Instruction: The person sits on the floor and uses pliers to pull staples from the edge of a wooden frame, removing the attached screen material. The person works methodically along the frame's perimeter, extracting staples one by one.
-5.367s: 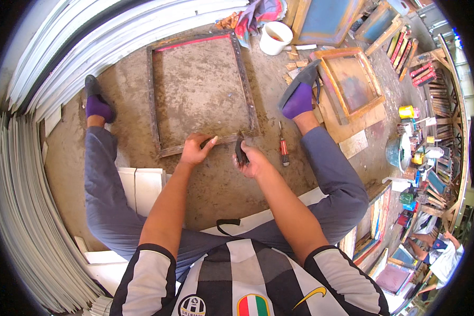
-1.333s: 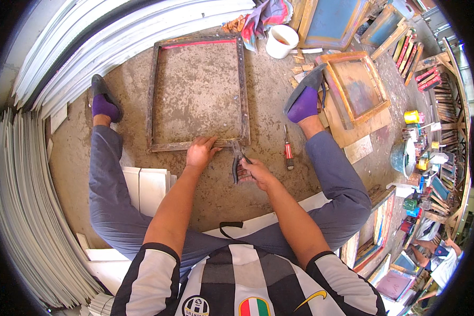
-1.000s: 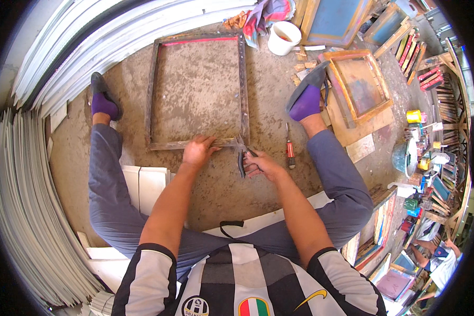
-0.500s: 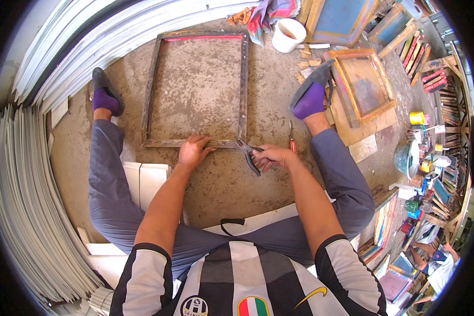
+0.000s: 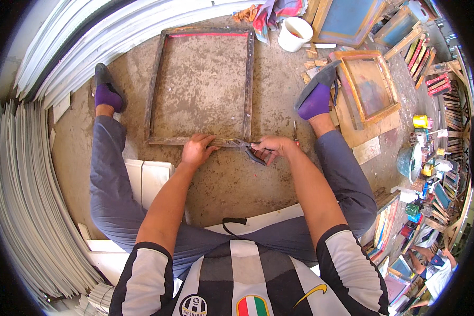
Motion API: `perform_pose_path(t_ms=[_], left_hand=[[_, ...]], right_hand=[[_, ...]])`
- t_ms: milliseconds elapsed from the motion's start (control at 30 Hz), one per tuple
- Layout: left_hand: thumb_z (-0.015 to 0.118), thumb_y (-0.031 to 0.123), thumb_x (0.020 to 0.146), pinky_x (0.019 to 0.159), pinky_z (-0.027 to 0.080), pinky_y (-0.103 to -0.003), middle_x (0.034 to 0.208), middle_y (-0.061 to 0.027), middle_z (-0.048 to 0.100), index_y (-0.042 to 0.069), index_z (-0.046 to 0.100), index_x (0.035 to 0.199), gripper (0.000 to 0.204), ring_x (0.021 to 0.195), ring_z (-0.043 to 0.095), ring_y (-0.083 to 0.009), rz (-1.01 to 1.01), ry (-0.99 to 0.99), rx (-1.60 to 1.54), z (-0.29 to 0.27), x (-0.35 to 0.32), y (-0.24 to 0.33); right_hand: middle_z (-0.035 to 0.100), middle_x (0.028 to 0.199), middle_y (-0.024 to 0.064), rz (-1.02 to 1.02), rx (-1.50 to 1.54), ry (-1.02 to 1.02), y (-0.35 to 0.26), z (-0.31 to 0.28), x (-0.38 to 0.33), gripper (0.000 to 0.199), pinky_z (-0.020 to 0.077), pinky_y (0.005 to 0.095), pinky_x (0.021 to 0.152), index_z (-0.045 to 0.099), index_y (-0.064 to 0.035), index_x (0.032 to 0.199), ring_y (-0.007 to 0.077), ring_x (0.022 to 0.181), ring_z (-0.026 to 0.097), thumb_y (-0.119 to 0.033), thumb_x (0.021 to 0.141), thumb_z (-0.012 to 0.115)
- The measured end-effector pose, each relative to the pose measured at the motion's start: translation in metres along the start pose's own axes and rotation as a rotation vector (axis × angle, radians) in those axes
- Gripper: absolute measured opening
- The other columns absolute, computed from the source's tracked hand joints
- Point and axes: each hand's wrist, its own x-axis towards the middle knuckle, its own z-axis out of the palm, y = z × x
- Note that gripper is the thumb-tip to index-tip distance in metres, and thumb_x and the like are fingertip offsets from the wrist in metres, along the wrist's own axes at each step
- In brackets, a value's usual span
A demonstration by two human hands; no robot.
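Observation:
A dark, worn wooden frame [image 5: 249, 84] without a panel lies on the floor between my feet. My left hand [image 5: 197, 150] is closed round its near bar, right of the middle. In my right hand [image 5: 274, 147] is a pair of pliers [image 5: 254, 155] with dark handles. The jaws meet the near bar close to the frame's right corner; what they grip there is too small to make out. Beyond my right hand a screwdriver [image 5: 296, 141] with a red handle lies on the floor, partly hidden by that hand.
White sheets [image 5: 21, 174] stand stacked along the left and far sides. A white bucket [image 5: 295, 35] is at the far right, near a small wooden screen frame [image 5: 395, 108] on cardboard. Paint pots [image 5: 420, 121] and more frames crowd the right side, where another person [image 5: 438, 274] is partly visible.
The pliers' jaws have shifted left along the near bar, and their handles have turned more level. My left hand keeps its hold. The whole view has shifted slightly.

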Motion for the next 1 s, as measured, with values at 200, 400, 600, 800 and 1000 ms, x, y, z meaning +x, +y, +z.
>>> perform_pose_path(t_ms=[200, 400, 600, 800, 1000], left_hand=[[0.082, 0.023, 0.076, 0.085, 0.056, -0.040, 0.106, -0.0126, 0.071, 0.009, 0.074, 0.107, 0.035, 0.101, 0.066, -0.0294, -0.025, -0.008, -0.013, 0.003, 0.000, -0.002], [0.082, 0.023, 0.076, 0.087, 0.055, -0.040, 0.106, -0.0121, 0.071, 0.009, 0.074, 0.107, 0.035, 0.101, 0.065, -0.0295, -0.014, 0.010, -0.024, 0.006, -0.001, -0.005], [0.083, 0.022, 0.075, 0.087, 0.055, -0.040, 0.106, -0.0120, 0.071, 0.008, 0.074, 0.106, 0.036, 0.102, 0.065, -0.0296, 0.006, 0.035, -0.026, 0.008, -0.002, -0.007], [0.082, 0.025, 0.075, 0.085, 0.055, -0.041, 0.105, -0.0123, 0.070, 0.010, 0.073, 0.107, 0.036, 0.098, 0.066, -0.0310, 0.032, 0.064, -0.004, 0.007, -0.003, -0.007], [0.082, 0.025, 0.075, 0.086, 0.055, -0.041, 0.108, -0.0113, 0.070, 0.012, 0.073, 0.109, 0.037, 0.100, 0.066, -0.0303, 0.025, 0.046, -0.031, 0.009, -0.002, -0.009]], right_hand=[[0.062, 0.114, 0.0115, 0.032, 0.063, 0.008, 0.004, 0.001, 0.007, 0.050, 0.0556, 0.0567, 0.084, 0.063, -0.0070, 0.118, 0.0261, 0.097, 0.062, -0.052, 0.094, 0.061], [0.069, 0.099, 0.0071, -0.013, 0.058, 0.050, 0.009, 0.007, 0.002, 0.045, 0.0543, 0.0497, 0.069, 0.068, -0.0099, 0.102, 0.0212, 0.086, 0.062, -0.053, 0.093, 0.061], [0.067, 0.073, 0.0047, -0.102, 0.061, 0.236, 0.008, 0.030, -0.007, 0.042, 0.0485, 0.0371, 0.048, 0.066, -0.0081, 0.093, 0.0163, 0.057, 0.059, -0.050, 0.096, 0.059], [0.063, 0.065, 0.0076, -0.178, 0.246, 0.337, 0.011, 0.065, -0.014, 0.043, 0.0423, 0.0342, 0.038, 0.062, -0.0052, 0.084, 0.0155, 0.045, 0.052, -0.046, 0.097, 0.060], [0.063, 0.063, 0.0106, -0.017, 0.201, 0.494, -0.027, 0.085, -0.026, 0.045, 0.0411, 0.0329, 0.037, 0.062, -0.0024, 0.081, 0.0194, 0.042, 0.053, -0.045, 0.097, 0.061]])
